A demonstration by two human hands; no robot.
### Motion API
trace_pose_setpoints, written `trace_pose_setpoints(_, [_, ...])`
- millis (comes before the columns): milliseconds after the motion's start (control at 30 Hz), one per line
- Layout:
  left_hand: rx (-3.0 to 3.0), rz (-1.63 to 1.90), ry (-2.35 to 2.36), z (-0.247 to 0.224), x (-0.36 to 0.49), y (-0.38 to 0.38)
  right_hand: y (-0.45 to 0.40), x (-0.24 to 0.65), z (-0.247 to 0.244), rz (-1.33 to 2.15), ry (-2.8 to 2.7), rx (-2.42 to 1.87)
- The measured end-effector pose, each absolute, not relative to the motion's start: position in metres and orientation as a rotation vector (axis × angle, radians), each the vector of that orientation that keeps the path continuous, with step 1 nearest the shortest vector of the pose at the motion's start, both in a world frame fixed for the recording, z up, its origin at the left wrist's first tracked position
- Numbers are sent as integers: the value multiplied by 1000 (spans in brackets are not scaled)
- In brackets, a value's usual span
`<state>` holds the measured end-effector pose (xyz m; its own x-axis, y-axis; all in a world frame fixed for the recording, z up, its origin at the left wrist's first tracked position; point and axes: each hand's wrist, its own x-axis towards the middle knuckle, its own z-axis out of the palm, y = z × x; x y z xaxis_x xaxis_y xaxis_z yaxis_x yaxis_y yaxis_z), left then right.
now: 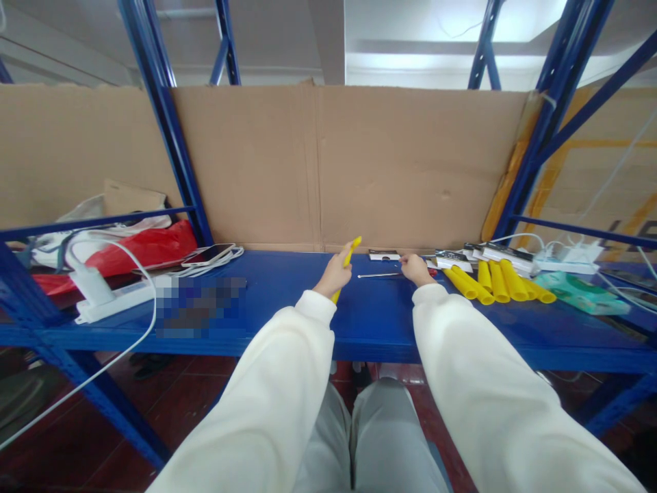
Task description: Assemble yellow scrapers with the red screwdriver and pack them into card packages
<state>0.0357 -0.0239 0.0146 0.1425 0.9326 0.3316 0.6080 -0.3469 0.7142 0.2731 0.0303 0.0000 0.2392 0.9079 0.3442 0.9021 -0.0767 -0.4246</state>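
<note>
My left hand [335, 274] is wrapped around a yellow tube [355, 244], held tilted above the blue shelf top, with its upper end sticking out past the fingers. My right hand [415, 268] is closed, fingertips together, low over the shelf; what they hold, if anything, is too small to make out. A thin metal rod [378, 275] reaches out to the left from beneath that hand, and a bit of red [432, 272] shows on its other side. Just behind the right fingertips lies a small black-and-white box [384, 255].
Several yellow tubes [500, 281] lie right of my right hand, before flat boxes [454, 260] and a green soft pack [582, 293]. Left are a phone [208, 255] with white cable, a power strip [116, 301] and a red bag [146, 246]. Cardboard [400, 164] walls the back between blue posts.
</note>
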Motion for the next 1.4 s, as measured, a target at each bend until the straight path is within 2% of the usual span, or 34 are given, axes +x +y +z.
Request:
trace_pose_setpoints(133, [1451, 1084, 1218, 14, 41, -25, 29, 273, 1, -32, -1724, -2086])
trace_pose_setpoints(333, [1132, 983, 1008, 18, 43, -29, 35, 263, 7, -79, -1799, -2188])
trace_pose_setpoints(900, [1082, 946, 965, 17, 43, -27, 36, 246, 15, -296, -2022, -2217])
trace_pose_setpoints(1400, [1033, 969, 906, 13, 41, -24, 39, 246, 13, -133, -2068, -2201])
